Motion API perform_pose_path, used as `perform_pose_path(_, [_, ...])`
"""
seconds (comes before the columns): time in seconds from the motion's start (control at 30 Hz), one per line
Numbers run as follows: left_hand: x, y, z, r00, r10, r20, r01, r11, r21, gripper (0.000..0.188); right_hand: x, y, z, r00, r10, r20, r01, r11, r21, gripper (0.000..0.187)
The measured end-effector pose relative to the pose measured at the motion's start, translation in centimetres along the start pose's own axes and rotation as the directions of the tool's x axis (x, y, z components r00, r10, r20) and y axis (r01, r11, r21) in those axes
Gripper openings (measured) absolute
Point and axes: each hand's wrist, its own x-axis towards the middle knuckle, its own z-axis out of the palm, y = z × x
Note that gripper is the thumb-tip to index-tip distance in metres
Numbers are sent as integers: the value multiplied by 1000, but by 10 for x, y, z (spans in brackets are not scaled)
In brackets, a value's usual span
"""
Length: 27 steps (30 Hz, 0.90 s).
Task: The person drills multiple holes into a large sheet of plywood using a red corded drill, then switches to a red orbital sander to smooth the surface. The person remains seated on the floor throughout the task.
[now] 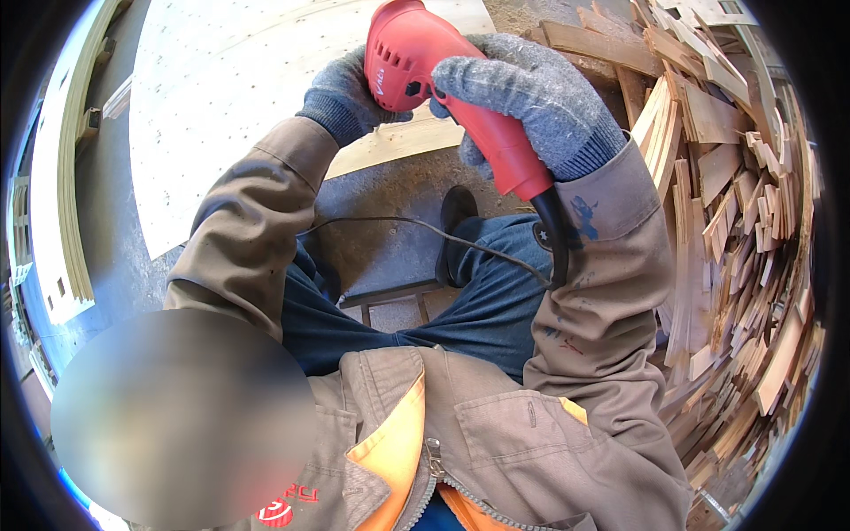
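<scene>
A red corded power tool (412,53) with vent slots and a long handle is held in front of me, above a pale wooden sheet. My right hand (531,97), in a grey knitted glove, wraps round its handle. On the other side, my left hand (350,93), gloved the same way, closes against the tool's vented body, with part of its fingers hidden behind it. The tool's working end cannot be made out. From the handle's lower end a black cord (425,227) loops down past my right sleeve and runs left across my legs.
The large pale wooden sheet (239,80) lies in front, with small specks on it. A heap of wood offcuts (735,203) fills the right side. Stacked plywood panels (66,195) stand at the left. Concrete floor (390,190) shows between my feet and the sheet.
</scene>
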Motion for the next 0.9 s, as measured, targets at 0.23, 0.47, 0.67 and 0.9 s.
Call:
perform_pose_path(0.23, [3,-9,-15,999,-2,45,15,954,-300,71,1,0,2,1000,-16,14,16,1000,22,56])
perform_pose_path(0.47, [2,-5,-5,999,32,33,-37,990,137,53,1,0,0,1000,-1,19,1,1000,1,55])
perform_pose_path(0.67, [3,-10,-10,1000,15,23,-14,1000,-7,65,9,4,0,999,-14,51,16,999,-30,53])
perform_pose_path(0.9, [11,-24,-17,994,93,58,-85,988,-133,79,7,4,3,1000,2,28,-2,1000,7,51])
